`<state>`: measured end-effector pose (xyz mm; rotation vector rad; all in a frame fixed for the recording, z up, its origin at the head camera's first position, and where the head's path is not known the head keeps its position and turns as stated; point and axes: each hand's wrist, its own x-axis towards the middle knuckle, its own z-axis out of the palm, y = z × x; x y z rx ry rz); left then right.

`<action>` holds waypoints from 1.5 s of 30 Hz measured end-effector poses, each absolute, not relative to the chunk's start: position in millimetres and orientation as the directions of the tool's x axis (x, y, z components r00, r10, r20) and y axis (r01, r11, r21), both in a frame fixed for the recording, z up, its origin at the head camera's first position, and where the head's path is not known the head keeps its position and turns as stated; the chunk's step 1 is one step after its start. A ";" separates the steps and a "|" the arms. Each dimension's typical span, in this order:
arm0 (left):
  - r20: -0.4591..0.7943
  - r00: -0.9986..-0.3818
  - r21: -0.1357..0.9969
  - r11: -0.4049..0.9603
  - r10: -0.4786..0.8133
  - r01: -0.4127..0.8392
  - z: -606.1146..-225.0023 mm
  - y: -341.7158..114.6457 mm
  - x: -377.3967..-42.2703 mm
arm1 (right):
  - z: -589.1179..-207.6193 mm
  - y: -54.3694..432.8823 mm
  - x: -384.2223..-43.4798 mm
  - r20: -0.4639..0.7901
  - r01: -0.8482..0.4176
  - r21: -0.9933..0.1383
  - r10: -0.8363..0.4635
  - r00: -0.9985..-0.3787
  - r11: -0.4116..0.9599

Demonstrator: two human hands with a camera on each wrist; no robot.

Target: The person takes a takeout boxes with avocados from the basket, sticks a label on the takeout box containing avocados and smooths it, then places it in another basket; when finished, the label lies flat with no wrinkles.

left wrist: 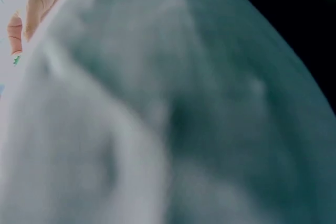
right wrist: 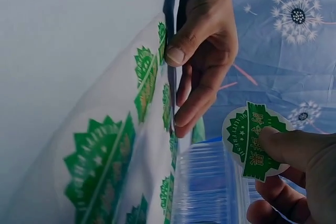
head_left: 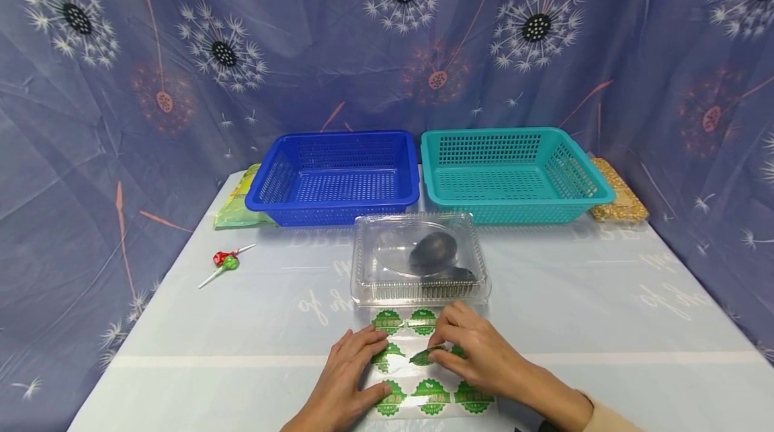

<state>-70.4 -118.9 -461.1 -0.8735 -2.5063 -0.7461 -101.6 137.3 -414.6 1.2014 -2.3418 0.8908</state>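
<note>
A white sheet [head_left: 417, 340] of round green-and-white stickers lies in front of me. My left hand [head_left: 347, 375] rests on its left side, fingers spread. Over the middle of the sheet, my right hand [head_left: 478, 351] pinches one sticker [right wrist: 242, 135] between thumb and fingers; the right wrist view shows its printed face, lifted off the sheet. Just beyond sits a closed clear plastic box [head_left: 387, 244], holding a dark rounded thing [head_left: 434, 250] and a long dark green thing [head_left: 450, 281]. Blurred cloth fills most of the left wrist view, with fingers at its upper left.
At the back stand a blue basket [head_left: 338, 207] and a teal basket [head_left: 514, 207]. A green-yellow packet [head_left: 238, 207] lies left of them, a bag of yellow grains [head_left: 619, 193] on the right. Red [head_left: 220, 258] and green [head_left: 230, 262] lollipops lie at left.
</note>
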 end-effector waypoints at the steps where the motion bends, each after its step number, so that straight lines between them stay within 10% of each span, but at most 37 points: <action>1: 0.521 -0.722 0.349 0.659 0.455 0.667 -461.4 -119.2 -70.4 | -413.2 137.3 -101.8 0.568 -0.820 -0.369 -0.591 -0.572 0.438; 27: 0.484 -0.752 0.370 0.674 0.447 0.639 -462.9 -118.5 -68.7 | -361.0 149.7 -131.7 0.623 -0.794 -0.362 -0.507 -0.595 0.488; 45: 0.475 -0.764 0.384 0.678 0.437 0.627 -463.7 -118.6 -68.0 | -333.7 144.7 -180.2 0.363 -0.585 -0.579 -0.463 -0.808 0.568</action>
